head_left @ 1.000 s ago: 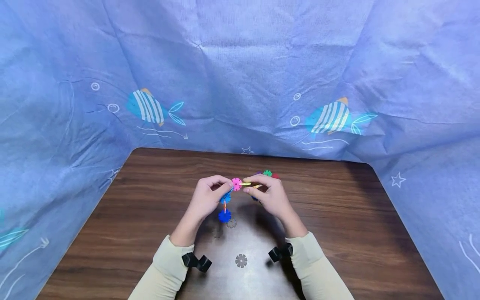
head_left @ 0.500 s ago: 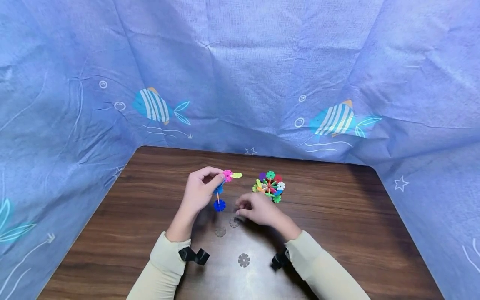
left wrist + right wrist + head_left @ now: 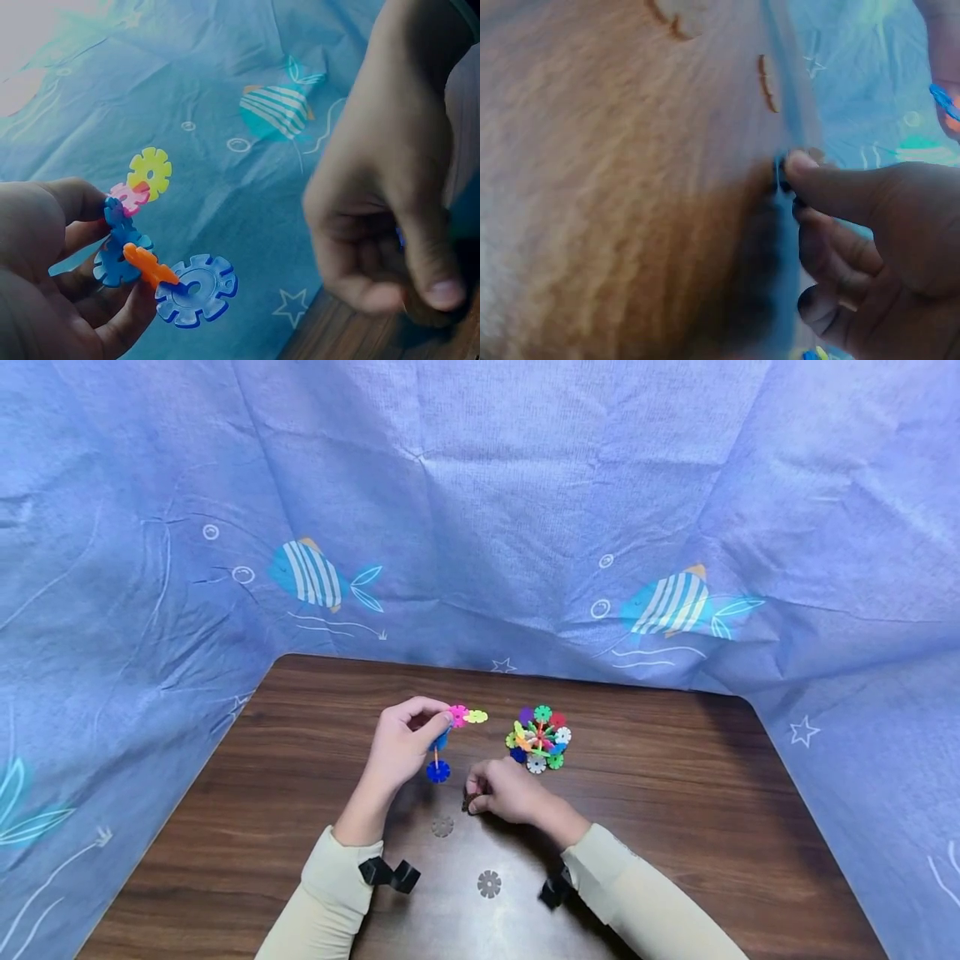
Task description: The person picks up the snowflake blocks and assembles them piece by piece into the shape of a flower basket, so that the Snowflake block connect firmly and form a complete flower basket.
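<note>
My left hand pinches a short chain of notched plastic snowflake discs above the table. The chain runs from a yellow disc through a pink disc, light blue ones and an orange disc to a dark blue disc hanging lowest. Low over the table to its right, my right hand pinches a brown snowflake disc between thumb and fingers. Fingers hide most of that disc. In the right wrist view, its dark edge shows by the thumb tip.
A ball-like cluster of many-coloured snowflake discs stands on the brown wooden table, behind my right hand. Two loose discs lie flat nearer me: a greyish disc and a brown-grey disc. A blue fish-print cloth hangs around the table.
My right hand has left the yellow end of the chain, come down toward me and picked up the brown disc from the table. My left hand moved slightly left with the chain.
</note>
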Action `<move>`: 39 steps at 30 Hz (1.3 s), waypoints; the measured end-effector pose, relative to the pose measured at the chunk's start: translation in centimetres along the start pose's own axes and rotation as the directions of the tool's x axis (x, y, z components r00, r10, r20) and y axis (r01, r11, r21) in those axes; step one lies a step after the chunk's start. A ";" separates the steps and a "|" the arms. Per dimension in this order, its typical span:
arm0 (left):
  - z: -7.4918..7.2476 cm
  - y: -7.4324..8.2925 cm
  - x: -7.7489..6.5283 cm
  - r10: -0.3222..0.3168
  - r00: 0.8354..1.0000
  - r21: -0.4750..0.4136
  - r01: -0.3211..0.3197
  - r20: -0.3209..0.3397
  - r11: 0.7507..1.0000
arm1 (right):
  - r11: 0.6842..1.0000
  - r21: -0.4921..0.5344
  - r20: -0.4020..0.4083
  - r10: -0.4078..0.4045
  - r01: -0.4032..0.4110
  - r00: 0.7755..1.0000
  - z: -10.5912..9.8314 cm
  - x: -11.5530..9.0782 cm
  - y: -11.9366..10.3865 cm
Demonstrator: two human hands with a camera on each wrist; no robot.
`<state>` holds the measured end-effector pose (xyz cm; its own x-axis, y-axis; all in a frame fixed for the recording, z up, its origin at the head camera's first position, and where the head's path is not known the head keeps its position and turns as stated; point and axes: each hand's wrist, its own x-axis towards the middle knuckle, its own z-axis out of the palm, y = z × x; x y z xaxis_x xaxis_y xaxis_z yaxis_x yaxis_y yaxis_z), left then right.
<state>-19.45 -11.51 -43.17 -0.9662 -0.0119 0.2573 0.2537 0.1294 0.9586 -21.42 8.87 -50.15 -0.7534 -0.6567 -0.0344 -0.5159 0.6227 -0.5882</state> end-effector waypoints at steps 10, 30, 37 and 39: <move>0.6 -0.5 0.1 0.042 0.999 0.070 -0.041 -0.011 0.997 | 0.795 0.590 -0.442 0.176 0.138 0.880 -4.9 -1.5 -0.5; 0.9 -0.6 0.1 0.087 0.996 0.112 -0.086 -0.004 0.990 | 0.760 0.605 -0.585 0.222 0.237 0.780 -6.0 -2.0 -0.4; 1.0 -0.4 0.0 0.104 0.994 0.150 -0.098 -0.035 0.984 | 0.758 0.593 -0.607 0.201 0.270 0.769 -6.0 -2.1 -0.5; 1.0 -0.4 0.0 0.107 0.994 0.152 -0.100 -0.038 0.983 | 0.759 0.592 -0.609 0.200 0.271 0.768 -6.0 -2.0 -0.5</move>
<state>-19.59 -10.53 -43.63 -0.9313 -0.0352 0.3627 0.3393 0.2788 0.8984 -22.09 12.47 -44.95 -0.9299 -0.1204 0.3476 -0.3547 0.0426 -0.9340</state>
